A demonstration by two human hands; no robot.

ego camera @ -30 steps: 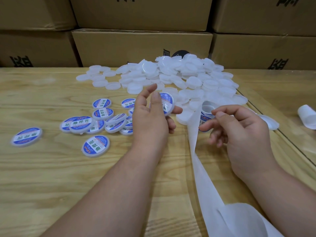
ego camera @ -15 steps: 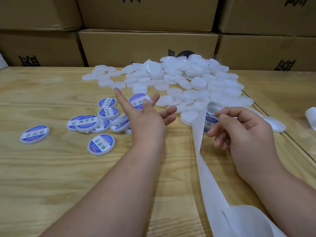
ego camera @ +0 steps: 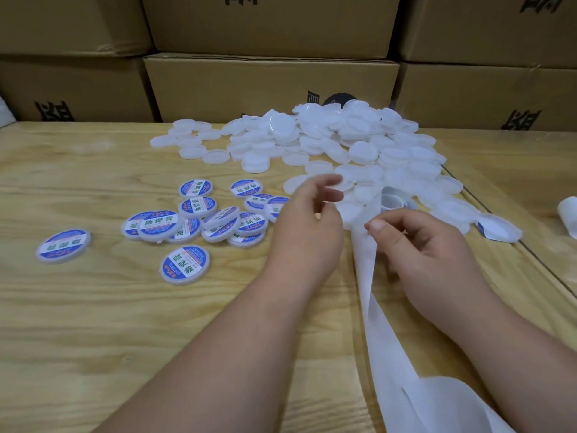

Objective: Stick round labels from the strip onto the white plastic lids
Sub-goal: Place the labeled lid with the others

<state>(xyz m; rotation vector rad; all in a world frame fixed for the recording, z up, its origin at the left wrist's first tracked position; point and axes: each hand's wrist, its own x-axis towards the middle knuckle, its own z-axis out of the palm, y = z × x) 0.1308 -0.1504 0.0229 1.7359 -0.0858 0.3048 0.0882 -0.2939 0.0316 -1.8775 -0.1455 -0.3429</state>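
Pinching the white strip (ego camera: 365, 276) with your right hand (ego camera: 418, 245), your left hand (ego camera: 307, 232) hovers loosely curled, empty, beside labelled lids (ego camera: 159, 225) reading 助焊膏.

Left hand (ego camera: 307, 226) stretched forward from a bare forearm, fingers loosely curled, holding nothing. Right hand (ego camera: 427, 248) alongside and just apart, fingers curled, thumb and forefinger pinched together at the tips.

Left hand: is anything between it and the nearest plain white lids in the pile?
Nothing visible. The left hand is empty, its fingers reaching over bare table toward the near edge of the white lids. The labelled lids lie off to its left, and the strip runs to its right, pinched by the right hand.
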